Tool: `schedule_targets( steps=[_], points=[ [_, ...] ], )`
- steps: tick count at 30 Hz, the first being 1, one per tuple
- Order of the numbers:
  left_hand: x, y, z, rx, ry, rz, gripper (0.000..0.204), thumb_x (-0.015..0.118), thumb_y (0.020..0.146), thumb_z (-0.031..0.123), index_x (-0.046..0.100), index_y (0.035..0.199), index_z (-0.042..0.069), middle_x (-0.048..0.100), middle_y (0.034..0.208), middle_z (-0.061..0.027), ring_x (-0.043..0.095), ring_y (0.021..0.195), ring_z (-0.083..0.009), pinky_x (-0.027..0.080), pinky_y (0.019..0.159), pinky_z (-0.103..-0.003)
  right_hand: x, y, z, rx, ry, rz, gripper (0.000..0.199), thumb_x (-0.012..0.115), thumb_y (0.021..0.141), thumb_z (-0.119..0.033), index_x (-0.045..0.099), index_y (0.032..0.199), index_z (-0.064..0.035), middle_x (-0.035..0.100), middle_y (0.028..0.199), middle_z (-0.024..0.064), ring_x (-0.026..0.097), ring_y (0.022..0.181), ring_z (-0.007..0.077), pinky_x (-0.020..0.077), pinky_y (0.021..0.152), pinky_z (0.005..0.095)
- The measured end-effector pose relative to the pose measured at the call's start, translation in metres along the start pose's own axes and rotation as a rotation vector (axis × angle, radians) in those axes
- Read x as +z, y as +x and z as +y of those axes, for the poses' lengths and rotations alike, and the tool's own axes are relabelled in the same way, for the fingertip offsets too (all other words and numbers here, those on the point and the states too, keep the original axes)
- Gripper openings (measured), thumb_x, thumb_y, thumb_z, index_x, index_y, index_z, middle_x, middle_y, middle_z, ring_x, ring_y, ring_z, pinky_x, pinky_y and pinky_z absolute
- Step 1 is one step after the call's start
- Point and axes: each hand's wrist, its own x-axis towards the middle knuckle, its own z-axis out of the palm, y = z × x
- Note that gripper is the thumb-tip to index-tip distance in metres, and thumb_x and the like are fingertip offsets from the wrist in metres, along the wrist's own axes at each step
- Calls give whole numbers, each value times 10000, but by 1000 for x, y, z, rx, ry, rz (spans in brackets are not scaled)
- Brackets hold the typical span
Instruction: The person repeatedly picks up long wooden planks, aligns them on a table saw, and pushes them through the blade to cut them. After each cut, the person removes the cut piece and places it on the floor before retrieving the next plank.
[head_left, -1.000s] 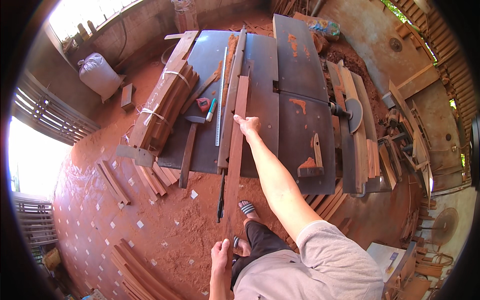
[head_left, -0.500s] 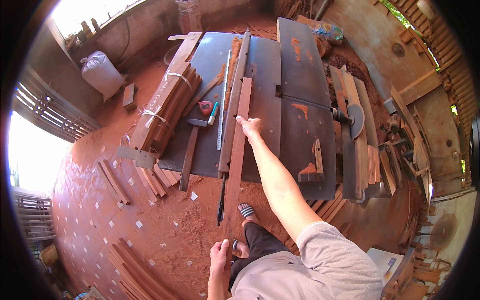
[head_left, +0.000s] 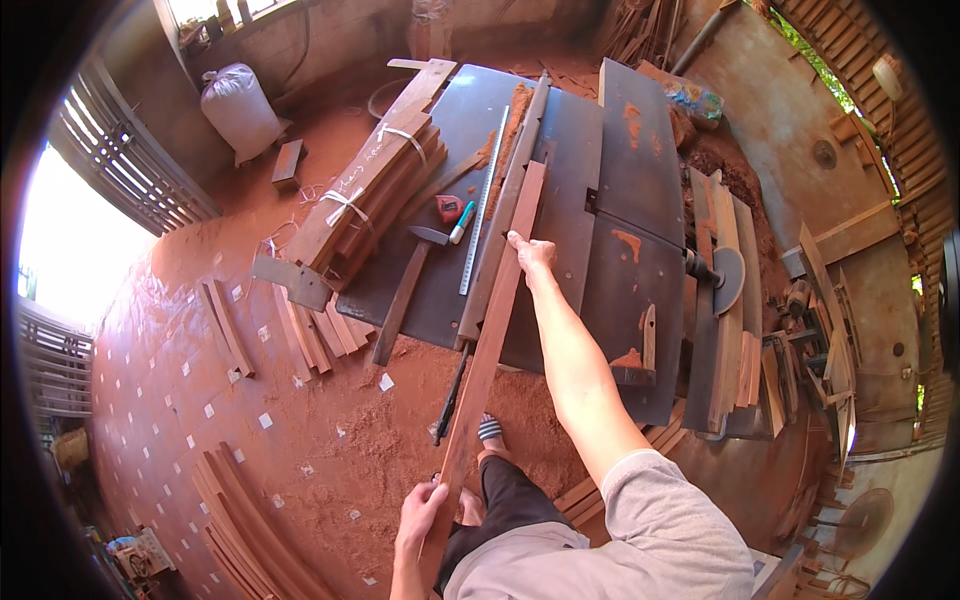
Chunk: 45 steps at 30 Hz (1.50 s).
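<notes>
A long reddish-brown wood strip (head_left: 492, 335) lies along the saw table (head_left: 562, 200), beside a straight fence bar (head_left: 508, 212), and its near end overhangs the table's front edge toward my body. Partway along it, my right hand (head_left: 535, 256) is closed on the strip, thumb on the left side. Near my waist, my left hand (head_left: 420, 512) is closed around the strip's near part. Left of the bar lie a steel ruler (head_left: 484, 205), a hammer (head_left: 410, 285), a red tape measure (head_left: 449, 208) and a teal-and-white marker (head_left: 462, 222).
Tied boards (head_left: 375, 195) rest on the table's left side. A grey disc (head_left: 730, 281) stands at its right edge, near long planks (head_left: 728, 330). Loose strips (head_left: 240, 520) lie on the dusty floor at left. A white sack (head_left: 240, 112) stands at the back left.
The view has shifted, so the table and tools appear farther right. Both hands keep their hold on the wood strip, which lies much as before beside the fence bar.
</notes>
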Motion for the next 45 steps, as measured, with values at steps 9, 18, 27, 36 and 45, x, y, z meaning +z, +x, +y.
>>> schedule_targets(
  steps=[9,18,27,36,45],
  points=[
    [-38,-121,-62,-158,12,19,369,676,938,342,705,850,-16,604,723,16,517,710,-83,432,632,-296,1,9,2,6,14,-47,702,899,738,-419,683,1222,40,638,1311,274,605,1263,354,481,1078,424],
    [-35,-112,-105,-15,142,105,529,652,939,458,640,741,-32,540,618,-24,477,643,-105,395,572,-351,-1,-82,40,-80,-56,71,649,867,734,-514,761,1014,61,723,1080,292,699,1079,386,517,978,454],
    [-35,-112,-102,-39,162,92,507,669,931,451,694,836,-46,641,685,-114,592,682,-159,464,630,-358,-7,-135,60,-20,-30,110,580,856,757,-497,662,641,37,724,804,229,703,817,387,533,815,498],
    [-36,-102,-109,-28,221,79,523,677,922,462,712,862,-56,677,700,-156,631,687,-185,491,653,-372,-4,-119,61,31,-48,74,561,870,748,-489,756,902,38,733,1052,261,701,1039,394,536,949,453],
    [-33,-97,-105,-22,213,94,508,675,929,447,709,842,-52,667,675,-154,628,663,-181,486,633,-373,-5,-114,54,50,-38,51,569,873,751,-476,755,952,43,719,1097,277,682,1094,404,526,979,454]
  ],
)
